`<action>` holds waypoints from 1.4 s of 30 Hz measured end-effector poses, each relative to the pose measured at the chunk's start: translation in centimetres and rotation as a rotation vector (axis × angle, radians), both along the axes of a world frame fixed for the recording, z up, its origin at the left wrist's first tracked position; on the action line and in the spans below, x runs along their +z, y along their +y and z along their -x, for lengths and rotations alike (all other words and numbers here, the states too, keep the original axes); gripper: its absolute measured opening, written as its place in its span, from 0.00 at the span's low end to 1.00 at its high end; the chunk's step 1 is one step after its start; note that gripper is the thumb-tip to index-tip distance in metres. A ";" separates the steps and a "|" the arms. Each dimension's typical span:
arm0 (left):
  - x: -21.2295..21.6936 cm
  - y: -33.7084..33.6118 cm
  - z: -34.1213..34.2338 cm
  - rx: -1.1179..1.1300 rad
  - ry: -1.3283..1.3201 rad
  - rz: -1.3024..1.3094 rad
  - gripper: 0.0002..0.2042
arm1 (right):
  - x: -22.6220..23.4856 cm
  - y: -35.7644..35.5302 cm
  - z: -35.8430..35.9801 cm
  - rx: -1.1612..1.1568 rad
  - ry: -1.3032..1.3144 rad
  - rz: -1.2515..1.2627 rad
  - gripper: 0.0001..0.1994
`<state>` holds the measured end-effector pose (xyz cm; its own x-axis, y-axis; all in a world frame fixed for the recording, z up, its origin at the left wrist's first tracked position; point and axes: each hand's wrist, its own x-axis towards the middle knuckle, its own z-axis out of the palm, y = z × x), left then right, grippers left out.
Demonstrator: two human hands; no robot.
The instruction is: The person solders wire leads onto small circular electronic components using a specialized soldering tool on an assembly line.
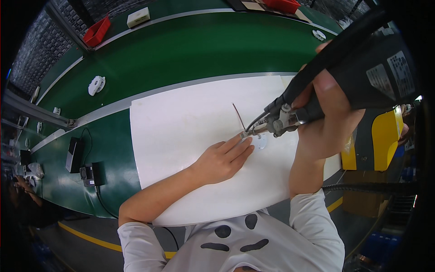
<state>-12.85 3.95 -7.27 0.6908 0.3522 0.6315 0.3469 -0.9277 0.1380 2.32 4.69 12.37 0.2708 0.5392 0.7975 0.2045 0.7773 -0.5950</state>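
Observation:
In my right hand [333,102] is a black handheld screwdriver tool [362,68], its fingers wrapped round the body. The tool's metal nose [272,126] points left and down, with a thin dark hose beside it. Its tip meets a small white round plastic part [260,142] on the white work mat [181,118]. My left hand [222,161] reaches in from the left, fingers closed at the near left side of this part, steadying it by the tool tip. A thin brown wire [238,115] sticks up beside the fingertips. The exact contact point is partly hidden by fingers and nose.
Beyond the mat runs a green conveyor belt [190,50] carrying white round parts [96,85]. A red bin [97,31] and a pale box [138,17] stand along its far side. Black power adapters [91,174] with cables lie left. At right is a yellow-and-black object [385,140].

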 end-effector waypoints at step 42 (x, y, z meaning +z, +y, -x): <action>-0.1 -0.1 0.1 0.003 0.009 -0.012 0.14 | -1.8 1.8 -1.4 -0.049 -0.064 -0.149 0.12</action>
